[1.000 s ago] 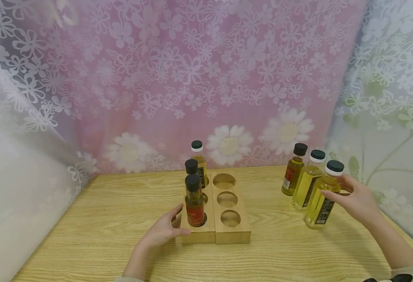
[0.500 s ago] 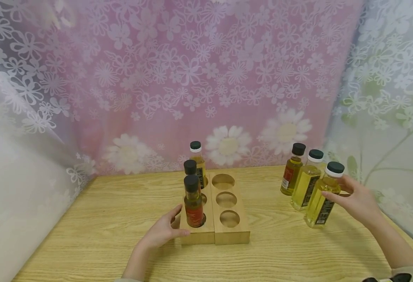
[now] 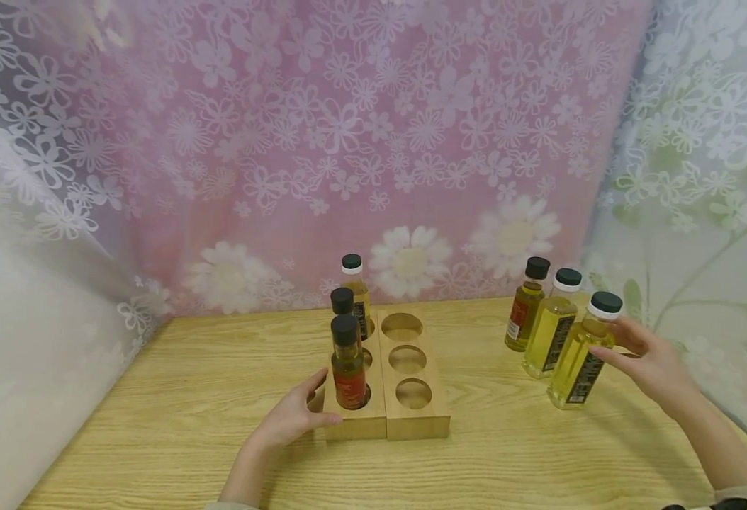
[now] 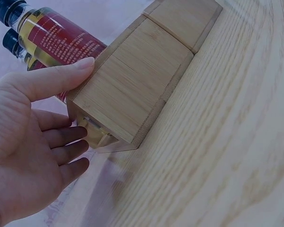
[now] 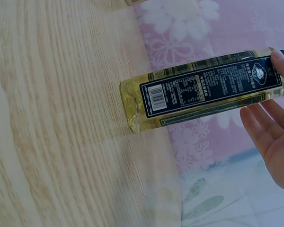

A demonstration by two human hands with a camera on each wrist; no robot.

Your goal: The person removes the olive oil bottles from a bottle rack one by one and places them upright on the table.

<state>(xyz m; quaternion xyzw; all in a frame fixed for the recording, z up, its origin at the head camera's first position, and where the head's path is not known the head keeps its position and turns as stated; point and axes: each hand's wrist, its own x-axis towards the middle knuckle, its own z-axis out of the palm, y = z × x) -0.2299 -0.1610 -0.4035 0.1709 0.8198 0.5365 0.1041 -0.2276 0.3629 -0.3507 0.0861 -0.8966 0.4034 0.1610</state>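
Note:
My left hand (image 3: 293, 418) rests at the front left corner of a wooden bottle rack (image 3: 354, 428), the thumb along its front top edge and the fingers by its left side. Three bottles stand in the rack's left row: a red-labelled oil bottle (image 3: 351, 379) in front, a second black-capped bottle (image 3: 342, 301) behind it, and a green-capped bottle (image 3: 352, 265) at the back. On the right, my right hand (image 3: 650, 365) grips a clear bottle of yellow oil (image 5: 203, 90) near its top, thumb on one side and fingers on the other. Its base is right at the table surface.
Left of the held bottle stand another yellow oil bottle (image 3: 550, 336) and a red-labelled black-capped bottle (image 3: 525, 315). The right half of the rack (image 3: 418, 427) has three bare round holes. Floral curtains (image 3: 271, 177) hang behind and at both sides of the table (image 3: 220, 368).
The oil bottle in my right hand has shifted slightly right, widening the gap between its cap and the neighbouring one. The left hand and rack hold still while the head view drifts a little.

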